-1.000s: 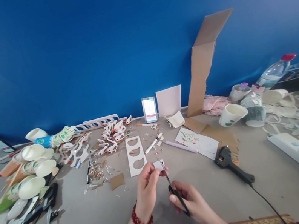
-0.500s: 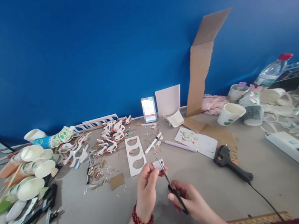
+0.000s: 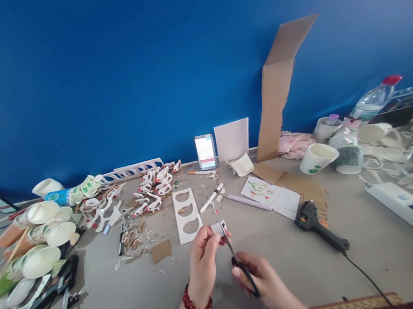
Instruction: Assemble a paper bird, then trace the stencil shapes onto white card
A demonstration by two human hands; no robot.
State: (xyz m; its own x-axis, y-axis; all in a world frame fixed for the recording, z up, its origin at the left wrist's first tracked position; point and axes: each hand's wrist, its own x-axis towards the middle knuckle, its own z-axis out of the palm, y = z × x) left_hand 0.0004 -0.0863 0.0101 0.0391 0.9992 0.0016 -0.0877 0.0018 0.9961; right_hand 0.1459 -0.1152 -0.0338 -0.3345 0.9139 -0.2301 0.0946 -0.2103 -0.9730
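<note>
Crossing flat white card [image 3: 214, 228] are slim, pointed metal scissors [image 3: 231, 251].

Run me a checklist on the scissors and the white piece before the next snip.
1. White piece gripped: ok, pinched in the left hand.
2. Scissors in hand: ok, the right hand holds the black handles.
3. Blades lined up: ok, they overlap the piece in this view.
4. Left fingertips out of the blades' path: cannot tell; they look close.
5. Guide line on the piece: cannot tell, too small.
6. Glue gun clear of both hands: ok, lying apart to the right.
</note>
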